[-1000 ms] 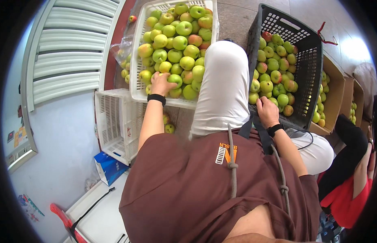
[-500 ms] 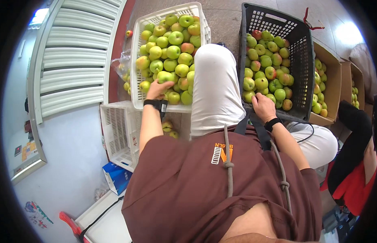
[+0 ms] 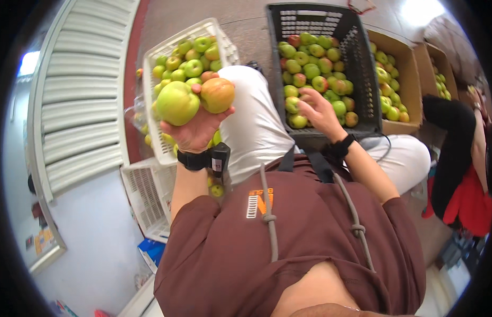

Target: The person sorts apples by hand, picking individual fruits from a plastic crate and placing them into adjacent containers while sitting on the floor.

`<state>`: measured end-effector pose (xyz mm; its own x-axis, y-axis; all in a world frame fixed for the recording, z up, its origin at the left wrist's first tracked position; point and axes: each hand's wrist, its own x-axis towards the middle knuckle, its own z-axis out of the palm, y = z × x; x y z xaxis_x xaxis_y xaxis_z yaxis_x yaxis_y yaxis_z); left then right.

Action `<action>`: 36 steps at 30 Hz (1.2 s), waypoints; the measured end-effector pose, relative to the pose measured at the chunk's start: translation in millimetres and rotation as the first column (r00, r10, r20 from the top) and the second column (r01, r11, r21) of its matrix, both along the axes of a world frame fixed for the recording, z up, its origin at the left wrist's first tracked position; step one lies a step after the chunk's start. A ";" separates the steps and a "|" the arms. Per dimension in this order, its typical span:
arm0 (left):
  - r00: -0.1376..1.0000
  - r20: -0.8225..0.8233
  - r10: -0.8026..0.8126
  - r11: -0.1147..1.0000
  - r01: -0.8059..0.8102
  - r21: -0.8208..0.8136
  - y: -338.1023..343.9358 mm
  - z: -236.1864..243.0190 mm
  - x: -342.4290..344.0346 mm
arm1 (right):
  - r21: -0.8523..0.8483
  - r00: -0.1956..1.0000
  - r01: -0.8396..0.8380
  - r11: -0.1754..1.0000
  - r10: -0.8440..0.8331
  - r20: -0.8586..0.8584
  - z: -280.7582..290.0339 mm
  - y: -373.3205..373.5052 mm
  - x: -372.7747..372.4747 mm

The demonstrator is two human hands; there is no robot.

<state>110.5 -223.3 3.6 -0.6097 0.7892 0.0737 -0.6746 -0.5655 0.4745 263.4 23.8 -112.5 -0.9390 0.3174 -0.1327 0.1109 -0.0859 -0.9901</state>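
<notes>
My left hand (image 3: 190,128) is turned palm up over the white plastic crate (image 3: 149,79) of apples, gripping two of them: a large green apple (image 3: 176,104) and an orange-blushed yellow one (image 3: 218,94). A black device is strapped at that wrist. At the near left part of the black plastic crate (image 3: 368,92) my right hand (image 3: 318,111) hovers with fingers curved and apart, beside a green apple (image 3: 291,104) among many others; I see nothing held in it.
Cardboard boxes (image 3: 407,53) of apples stand right of the black crate. An empty white crate (image 3: 137,195) lies lower left, beside a wall with white slats (image 3: 90,90). My knee (image 3: 240,90) lies between the crates. Another person (image 3: 468,190) in red and black is at the far right.
My left hand has lifted out of the white crate and turned up, holding two apples. My right hand has moved forward over the apples, fingers spreading. The view has shifted.
</notes>
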 end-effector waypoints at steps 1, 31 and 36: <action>1.000 -0.008 -0.024 0.999 0.024 -0.026 15.4 1.5 6.9 | -0.064 0.999 -0.048 0.997 0.047 -0.022 28.3 -2.9 -3.9; 0.958 0.047 -0.283 0.935 0.286 -0.209 58.5 -42.6 51.6 | 0.162 0.320 -0.892 0.422 0.334 0.887 -87.2 80.7 -25.7; 0.955 0.049 -0.294 0.917 0.296 -0.268 66.6 -38.0 54.1 | 0.313 0.484 -0.775 0.549 0.196 0.853 -78.6 84.1 -27.0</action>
